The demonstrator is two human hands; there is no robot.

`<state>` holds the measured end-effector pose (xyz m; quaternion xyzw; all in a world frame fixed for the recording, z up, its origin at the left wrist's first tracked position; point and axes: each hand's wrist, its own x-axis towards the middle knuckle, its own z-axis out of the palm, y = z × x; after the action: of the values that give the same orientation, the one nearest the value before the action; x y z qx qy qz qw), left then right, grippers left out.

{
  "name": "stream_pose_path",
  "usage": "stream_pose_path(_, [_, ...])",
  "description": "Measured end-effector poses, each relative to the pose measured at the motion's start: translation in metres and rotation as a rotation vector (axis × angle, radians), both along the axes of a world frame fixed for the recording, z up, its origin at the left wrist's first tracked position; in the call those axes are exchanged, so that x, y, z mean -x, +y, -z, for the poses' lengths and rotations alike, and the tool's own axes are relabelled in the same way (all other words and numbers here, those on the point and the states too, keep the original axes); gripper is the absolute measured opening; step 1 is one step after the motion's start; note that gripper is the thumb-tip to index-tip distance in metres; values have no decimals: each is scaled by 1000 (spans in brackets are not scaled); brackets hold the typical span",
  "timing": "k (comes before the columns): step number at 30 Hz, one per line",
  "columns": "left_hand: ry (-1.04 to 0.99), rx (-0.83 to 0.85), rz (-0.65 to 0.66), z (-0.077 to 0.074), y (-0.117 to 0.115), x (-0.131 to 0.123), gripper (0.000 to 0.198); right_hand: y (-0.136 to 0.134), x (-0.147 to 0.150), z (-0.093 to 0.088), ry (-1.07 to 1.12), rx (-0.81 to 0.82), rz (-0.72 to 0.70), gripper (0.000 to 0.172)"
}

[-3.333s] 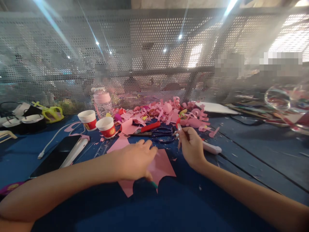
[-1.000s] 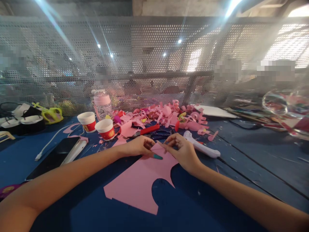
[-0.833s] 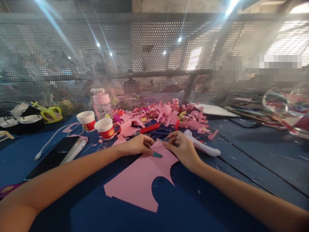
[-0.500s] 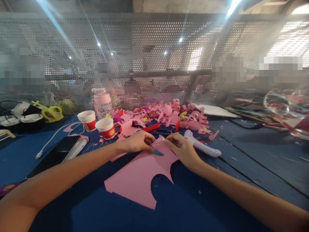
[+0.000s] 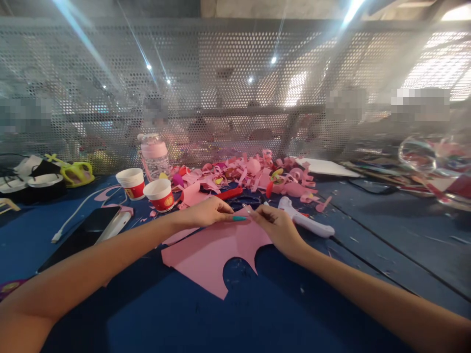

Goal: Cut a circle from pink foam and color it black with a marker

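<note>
A pink sheet, foam or thick paper, has rounded cut-outs along its near right edge and is held tilted over the blue table. My left hand pinches it by the upper edge; a teal nail shows on the thumb. Close beside it, my right hand grips the upper right part between thumb and fingers. Both sets of fingertips nearly meet there, and whatever small piece may lie between them is hidden. Just right of my right hand lies a white glue gun with a black cord. A red-handled tool lies behind my hands.
Heaped pink scraps lie at the back before a perforated metal screen. To the left stand paper cups, a pink-lidded bottle and a black phone near a white cable. Clear plastic sits at right.
The pink sheet has tilted, its near edge swinging up and slightly left. My left fingers have risen toward its upper edge; my right hand stays almost in place.
</note>
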<state>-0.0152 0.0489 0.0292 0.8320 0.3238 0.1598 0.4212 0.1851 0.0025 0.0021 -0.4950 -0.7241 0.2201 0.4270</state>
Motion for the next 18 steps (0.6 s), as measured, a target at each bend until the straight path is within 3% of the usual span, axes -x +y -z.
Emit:
stream_pose_path(7, [84, 50, 60, -13, -4, 4, 32, -4, 3, -3, 43, 16, -29, 48])
stream_pose_path(13, [9, 195, 52, -5, -5, 2, 26, 1, -1, 0, 142, 86, -170, 32])
stream_pose_path(18, [-103, 334, 9, 0, -5, -1, 25, 0, -1, 1, 172, 82, -108, 36])
